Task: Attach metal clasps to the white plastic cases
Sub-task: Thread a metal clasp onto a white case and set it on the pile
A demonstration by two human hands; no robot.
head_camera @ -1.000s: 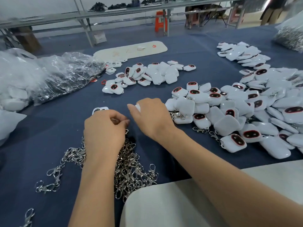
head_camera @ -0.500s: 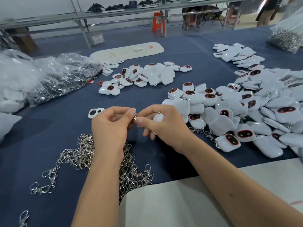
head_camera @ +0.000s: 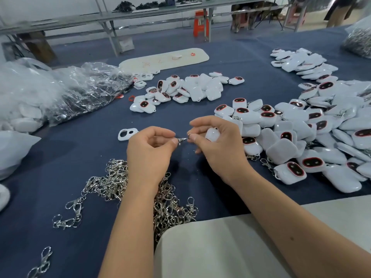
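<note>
The left hand (head_camera: 149, 151) pinches a small metal clasp (head_camera: 182, 140), mostly hidden by fingertips; the right hand (head_camera: 217, 145) pinches its other end, it seems, and its grip curls around a white case (head_camera: 212, 134) above the worktop (head_camera: 180, 121). A clear bag (head_camera: 88, 91) holds more clasps, blurred.

Big surface (head_camera: 66, 149) covered in dark blue cloth. Tangled clasps (head_camera: 112, 183) heaped near the front edge, a few loose ones off to the left. White cases (head_camera: 313, 137) piled all over the right side, a smaller bunch (head_camera: 190, 88) mid-back. Clear bags (head_camera: 60, 91) on the left, one lone white frame (head_camera: 126, 134) by itself, plus a pale board (head_camera: 164, 60) further back.
</note>
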